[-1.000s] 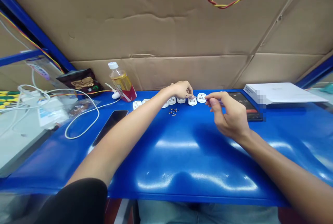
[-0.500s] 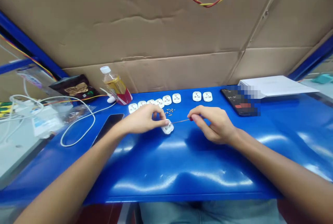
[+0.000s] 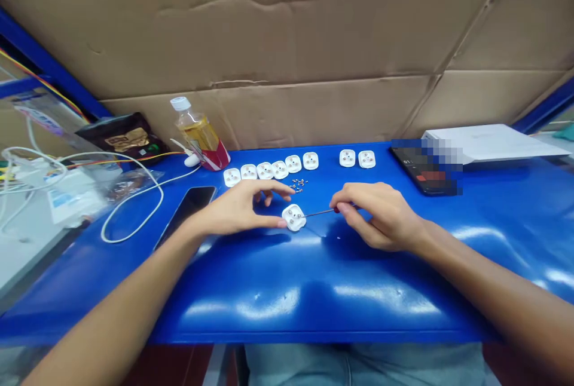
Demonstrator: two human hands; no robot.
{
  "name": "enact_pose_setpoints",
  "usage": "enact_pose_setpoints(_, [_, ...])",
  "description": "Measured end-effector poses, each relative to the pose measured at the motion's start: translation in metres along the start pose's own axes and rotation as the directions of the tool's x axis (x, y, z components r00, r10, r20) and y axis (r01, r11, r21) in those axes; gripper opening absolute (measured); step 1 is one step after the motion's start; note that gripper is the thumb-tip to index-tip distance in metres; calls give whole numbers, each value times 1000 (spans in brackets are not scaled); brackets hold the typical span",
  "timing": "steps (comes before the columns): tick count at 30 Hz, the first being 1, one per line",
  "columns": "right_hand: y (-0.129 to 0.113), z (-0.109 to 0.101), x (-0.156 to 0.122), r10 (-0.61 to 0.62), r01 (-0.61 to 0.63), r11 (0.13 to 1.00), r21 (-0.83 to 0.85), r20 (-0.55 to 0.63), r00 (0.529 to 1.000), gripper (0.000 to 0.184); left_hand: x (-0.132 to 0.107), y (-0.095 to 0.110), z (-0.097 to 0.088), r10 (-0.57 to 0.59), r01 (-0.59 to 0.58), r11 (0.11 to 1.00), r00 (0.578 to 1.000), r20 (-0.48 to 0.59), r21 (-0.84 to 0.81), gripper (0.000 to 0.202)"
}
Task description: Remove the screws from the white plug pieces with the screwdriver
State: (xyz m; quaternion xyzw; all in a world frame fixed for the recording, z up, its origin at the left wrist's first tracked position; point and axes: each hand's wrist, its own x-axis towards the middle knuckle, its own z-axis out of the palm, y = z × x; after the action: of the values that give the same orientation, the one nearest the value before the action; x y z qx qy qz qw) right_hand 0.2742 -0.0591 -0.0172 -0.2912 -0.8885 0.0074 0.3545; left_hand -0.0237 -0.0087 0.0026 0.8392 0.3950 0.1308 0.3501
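Observation:
A white square plug part with metal pieces in it lies on the blue table in front of me. My left hand is open at its left side, thumb tip at the part's edge and fingers spread above. In my right hand is a screwdriver with a thin shaft and a red handle mostly hidden by my fingers. The screwdriver's tip reaches the right side of the part. Just behind lies a small pile of screws. A row of similar white parts stretches behind my left hand.
Two more white parts lie farther right. A drink bottle, a dark phone and a white cable are at the left. Another phone and a white box are at the right. Cardboard closes off the back.
My left fingers have opened and lifted off the white plug part, leaving it more exposed. The screwdriver stays in my right hand with its tip at the part. The view has shifted slightly.

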Motion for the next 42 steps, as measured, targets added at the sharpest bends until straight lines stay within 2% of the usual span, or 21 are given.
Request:
enact_pose_setpoints(3, [-2,1,0,-11,11,1000,-19,-8,1000,16,2,-3,8,32,-31,999,998,62,-27,64])
enact_pose_setpoints(8, [-1,3,0,-22,22,999,-24,4,1000,15,4,-7,16,52,-49,997,998,44,-58,49])
enact_pose_setpoints(14, [-2,3,2,-8,11,997,-80,36,999,16,4,-7,17,44,-42,996,998,33,-73,50])
enact_pose_setpoints(17, [-5,4,1,55,-46,988,-149,59,997,18,5,-7,20,48,-47,996,999,12,-71,51])
enact_pose_setpoints(21, [-12,8,0,82,-82,965,-249,-11,997,23,6,-7,25,80,-80,996,997,3,-45,51])
enact_pose_setpoints(23, [-15,8,2,82,-82,969,-231,-9,997,22,7,-7,26,96,-96,995,995,2,-33,51])
enact_pose_setpoints(28, [-18,-1,8,-1,14,993,-120,108,994,25,7,-6,24,112,-112,994,993,27,-11,48])
enact_pose_setpoints(35, [-13,-2,7,-39,57,966,-251,77,996,26,6,-9,22,127,-127,992,992,24,18,50])
enact_pose_setpoints(38, [-14,-2,9,-76,89,973,-214,70,995,18,7,-10,23,130,-130,991,992,7,22,50])
enact_pose_setpoints(42, [-16,-3,10,-46,58,982,-181,71,996,27,8,-12,24,146,-146,989,989,-8,23,50])
